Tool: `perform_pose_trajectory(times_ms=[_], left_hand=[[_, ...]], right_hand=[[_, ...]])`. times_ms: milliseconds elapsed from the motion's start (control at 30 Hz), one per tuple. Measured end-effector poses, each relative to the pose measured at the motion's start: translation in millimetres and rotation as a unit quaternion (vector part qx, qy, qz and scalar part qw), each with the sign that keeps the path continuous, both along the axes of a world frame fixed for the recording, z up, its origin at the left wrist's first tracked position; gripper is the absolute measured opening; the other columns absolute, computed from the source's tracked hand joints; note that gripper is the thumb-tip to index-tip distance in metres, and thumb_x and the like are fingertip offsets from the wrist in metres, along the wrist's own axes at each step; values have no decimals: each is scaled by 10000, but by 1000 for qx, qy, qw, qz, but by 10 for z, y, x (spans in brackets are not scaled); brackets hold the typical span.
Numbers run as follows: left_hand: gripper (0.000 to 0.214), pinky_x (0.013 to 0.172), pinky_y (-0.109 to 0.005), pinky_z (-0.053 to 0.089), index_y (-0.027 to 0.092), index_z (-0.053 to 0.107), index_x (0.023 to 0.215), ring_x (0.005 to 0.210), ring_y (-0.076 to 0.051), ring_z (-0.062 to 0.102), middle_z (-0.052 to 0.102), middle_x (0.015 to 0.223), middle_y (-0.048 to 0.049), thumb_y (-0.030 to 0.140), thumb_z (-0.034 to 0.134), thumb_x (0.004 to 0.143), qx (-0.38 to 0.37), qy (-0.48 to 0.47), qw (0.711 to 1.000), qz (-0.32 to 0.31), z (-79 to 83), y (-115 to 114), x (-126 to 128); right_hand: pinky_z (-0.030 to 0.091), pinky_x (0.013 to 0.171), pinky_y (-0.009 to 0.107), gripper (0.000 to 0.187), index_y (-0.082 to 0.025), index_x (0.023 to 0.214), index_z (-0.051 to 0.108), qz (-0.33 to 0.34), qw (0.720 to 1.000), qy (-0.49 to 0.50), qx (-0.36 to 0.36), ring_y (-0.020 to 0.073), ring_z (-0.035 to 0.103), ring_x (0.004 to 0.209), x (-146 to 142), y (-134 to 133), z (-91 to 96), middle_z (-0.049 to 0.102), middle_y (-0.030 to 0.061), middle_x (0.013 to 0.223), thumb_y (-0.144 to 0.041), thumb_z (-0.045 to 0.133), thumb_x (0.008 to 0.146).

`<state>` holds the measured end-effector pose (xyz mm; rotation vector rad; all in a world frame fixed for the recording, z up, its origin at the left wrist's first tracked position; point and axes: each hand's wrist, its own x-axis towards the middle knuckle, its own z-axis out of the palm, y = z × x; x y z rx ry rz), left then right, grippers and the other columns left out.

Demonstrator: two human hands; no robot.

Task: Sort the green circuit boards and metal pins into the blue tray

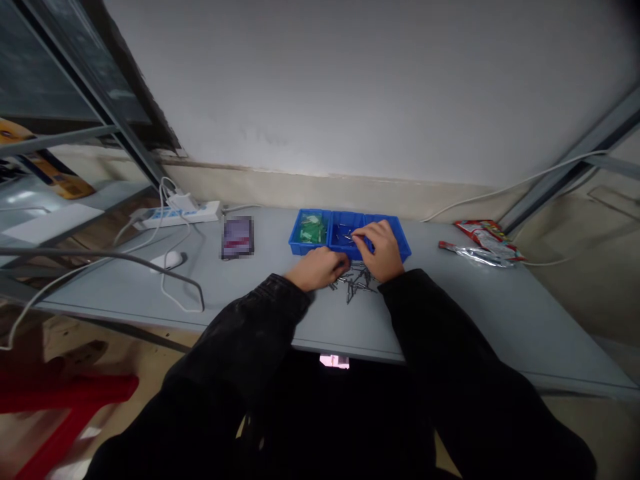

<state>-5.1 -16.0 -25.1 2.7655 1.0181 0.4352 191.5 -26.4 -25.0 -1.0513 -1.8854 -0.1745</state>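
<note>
Over the middle blue bin [349, 219], my right hand [384, 250] pinches a thin metal screw [349, 237] between thumb and fingertips. A few similar small metal pieces lie inside that bin. My left hand [317, 268] rests at the bin's front edge with its fingers curled; whatever they hold, if anything, is hidden. Between both hands, a loose pile of grey metal screws [354, 287] is spread on the table, partly covered by the hands. The left blue bin [299, 248] contains clear and green plastic packets [313, 229]. Another blue bin [403, 237] sits behind my right hand.
On the grey table [250, 300] stand a white power strip [200, 212] with cables, a white charger-like object [169, 260] and a blurred purple packet [238, 237]. Red and silver wrappers [483, 243] lie at the right. A red stool [75, 400] is below left.
</note>
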Motion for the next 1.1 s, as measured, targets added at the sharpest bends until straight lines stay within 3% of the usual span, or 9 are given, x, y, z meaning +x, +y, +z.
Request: perform_pose_trajectory(times_ms=[300,633,1100], left_hand=[[184,629,-263,437,159,666,1034,588,-138,561,622,692,-14,274,527,997,1,-84,996,-1,100,-50,12],[203,621,-250,416,166,614,1100,547,-119,520,589,643,23,311,490,1032,4,-196,979,55,117,-71,20],[253,584,-234,404,185,622,1201,503,-98,476,495,565,64,329,539,1010,29,-224,973,44,93,-85,15]], right_hand=[[432,828,423,217,-218,832,647,2,1000,-6,-10,241,546,862,-17,-30,21,686,55,835,-296,522,992],[427,800,393,255,-218,773,585,31,999,-15,-7,227,519,834,-26,-54,33,635,42,772,-298,498,1000],[420,750,389,273,-226,737,551,31,999,-16,-9,226,503,793,-24,-46,19,607,45,736,-268,485,999]])
